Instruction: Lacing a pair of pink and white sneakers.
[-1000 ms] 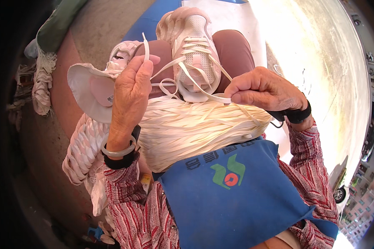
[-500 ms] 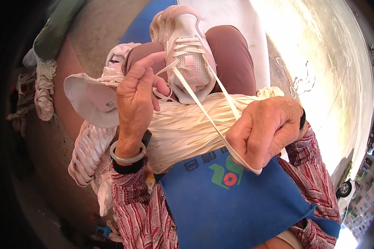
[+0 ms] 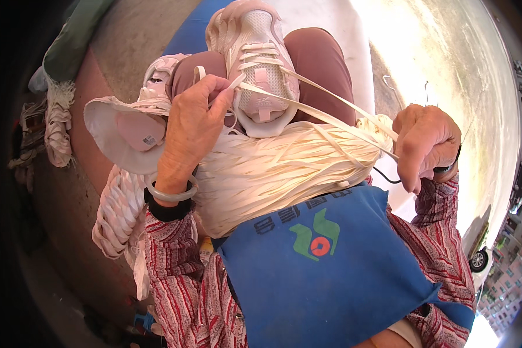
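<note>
A white and pink sneaker [image 3: 262,87] rests between my knees, partly laced across its front. My left hand [image 3: 191,124] is at its left side, thumb and fingers pinching a cream shoelace [image 3: 307,108] close to the eyelets. From there the lace stretches rightward to my right hand [image 3: 426,145], whose fingers are curled round it; a second strand also runs from the shoe to that hand. Both strands look fairly taut. A thick bundle of cream laces [image 3: 272,168] lies across my lap, just below the shoe and above a blue apron [image 3: 307,284].
Left of my left hand are a pale flared piece with a pink pad [image 3: 138,134] and another pink and white shoe [image 3: 159,72]. Braided pale laces [image 3: 119,211] hang below them. Further left hang more tied laces [image 3: 58,122]. A white surface [image 3: 325,20] is ahead.
My right hand has moved out to the right and up, drawing the lace strands sideways. My left fingers, spread before, now pinch the lace beside the shoe.
</note>
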Motion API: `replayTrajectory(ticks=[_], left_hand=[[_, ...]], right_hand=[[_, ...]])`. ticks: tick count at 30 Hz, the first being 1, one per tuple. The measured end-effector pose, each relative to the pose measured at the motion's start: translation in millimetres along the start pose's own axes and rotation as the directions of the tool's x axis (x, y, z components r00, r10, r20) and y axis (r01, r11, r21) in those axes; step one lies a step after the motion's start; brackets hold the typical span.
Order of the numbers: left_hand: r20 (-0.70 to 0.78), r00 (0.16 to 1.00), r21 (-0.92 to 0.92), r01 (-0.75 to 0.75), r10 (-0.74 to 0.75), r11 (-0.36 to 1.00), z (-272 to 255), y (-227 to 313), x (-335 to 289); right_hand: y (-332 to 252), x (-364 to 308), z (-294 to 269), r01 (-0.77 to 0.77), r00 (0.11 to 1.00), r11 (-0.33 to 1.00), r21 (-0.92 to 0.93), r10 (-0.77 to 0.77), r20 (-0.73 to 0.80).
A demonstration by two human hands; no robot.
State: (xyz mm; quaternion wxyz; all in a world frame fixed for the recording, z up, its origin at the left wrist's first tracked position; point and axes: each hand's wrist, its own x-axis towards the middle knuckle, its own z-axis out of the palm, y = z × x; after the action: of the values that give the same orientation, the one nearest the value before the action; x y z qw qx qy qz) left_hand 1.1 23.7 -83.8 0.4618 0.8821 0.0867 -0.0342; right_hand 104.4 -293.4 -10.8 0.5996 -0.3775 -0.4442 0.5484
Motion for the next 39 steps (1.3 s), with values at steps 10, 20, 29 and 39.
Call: replayTrajectory(ticks=[10,20,29,39], left_hand=[[0.018,0.995,-0.113,0.095,-0.093,0.989,-11,-4,-1],[0.038,0.978,-0.281,0.208,-0.206,0.937,-14,5,9],[-0.030,1.000,-0.162,-0.001,-0.004,0.987,-15,-25,3],[-0.095,0.954,-0.260,-0.299,0.283,0.918,-34,95,-7]], right_hand=[[23,49,13,-0.497,0.725,0.433,-0.752,-0.269,-0.634],[88,128,-3,-0.470,0.865,-0.034,-0.882,-0.218,-0.452],[42,110,1,-0.114,0.914,0.993,-0.034,0.092,-0.396],[-22,120,2,0.074,0.811,0.949,-0.307,-0.236,-0.534]])
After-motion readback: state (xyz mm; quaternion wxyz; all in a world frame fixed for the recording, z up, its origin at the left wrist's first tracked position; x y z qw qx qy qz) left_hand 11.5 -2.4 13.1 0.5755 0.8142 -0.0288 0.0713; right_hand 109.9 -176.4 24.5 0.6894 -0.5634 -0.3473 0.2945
